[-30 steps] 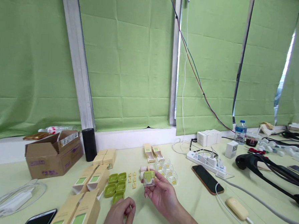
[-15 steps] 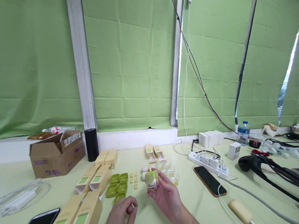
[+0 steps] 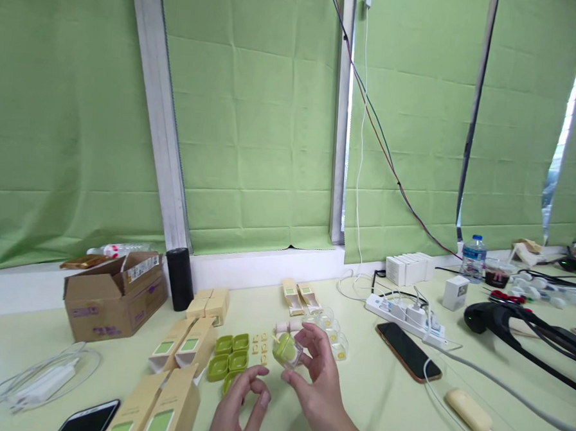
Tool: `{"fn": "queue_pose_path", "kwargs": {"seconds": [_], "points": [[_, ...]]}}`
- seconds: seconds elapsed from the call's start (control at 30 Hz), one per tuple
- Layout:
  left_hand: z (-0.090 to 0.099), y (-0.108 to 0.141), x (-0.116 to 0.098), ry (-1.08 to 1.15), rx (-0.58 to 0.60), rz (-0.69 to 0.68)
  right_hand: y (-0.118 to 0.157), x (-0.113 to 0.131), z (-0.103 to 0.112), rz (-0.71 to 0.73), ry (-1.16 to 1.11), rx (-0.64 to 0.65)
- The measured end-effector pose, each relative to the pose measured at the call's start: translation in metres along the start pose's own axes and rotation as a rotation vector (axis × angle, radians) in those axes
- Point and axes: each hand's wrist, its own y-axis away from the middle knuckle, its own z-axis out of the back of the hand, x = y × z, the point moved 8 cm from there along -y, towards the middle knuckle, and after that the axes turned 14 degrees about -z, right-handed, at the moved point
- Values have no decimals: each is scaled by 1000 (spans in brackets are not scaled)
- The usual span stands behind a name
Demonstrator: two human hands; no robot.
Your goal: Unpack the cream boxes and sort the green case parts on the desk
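In my right hand (image 3: 315, 378) is a small clear container with a green top (image 3: 287, 350), pinched between thumb and fingers and tilted to the left. My left hand (image 3: 244, 400) is just left of it, thumb and fingers apart, nothing between them. Green square cups (image 3: 231, 356) stand left of the container, with small yellow pieces (image 3: 260, 348) beside them. Pale pink cylinders (image 3: 288, 326) lie behind the container. Several clear domed pieces (image 3: 333, 330) sit behind my right hand.
Tan boxes (image 3: 174, 406) line the left side, near a cardboard box (image 3: 114, 296) and black cylinder (image 3: 179, 279). Two open cartons (image 3: 301, 298) lie at the back. To the right are a phone (image 3: 407, 352), a power strip (image 3: 405, 317) and cables.
My right hand has turned the container so its green top leans left. The fingers of my left hand have spread and moved slightly closer to it. The view has shifted slightly.
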Motion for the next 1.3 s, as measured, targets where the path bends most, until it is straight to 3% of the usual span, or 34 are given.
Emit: {"fn": "queue_pose_path", "kwargs": {"seconds": [0.13, 0.23, 0.4, 0.6, 0.77, 1.03, 1.3], "points": [[-2, 0, 4, 125, -49, 50, 21, 14, -8, 253, 297, 81], [-3, 1, 4, 268, -101, 66, 35, 20, -17, 451, 396, 193], [-2, 2, 0, 437, -137, 106, 42, 23, -27, 597, 459, 282], [-1, 0, -3, 552, -214, 184, 33, 22, -20, 487, 550, 146], [2, 0, 7, 558, -281, 217, 22, 12, -17, 369, 575, 126], [8, -5, 31, 405, -125, 238, 20, 18, -25, 331, 613, 168], [18, -7, 20, 149, -118, 211, 23, 17, -31, 324, 695, 211]]}}
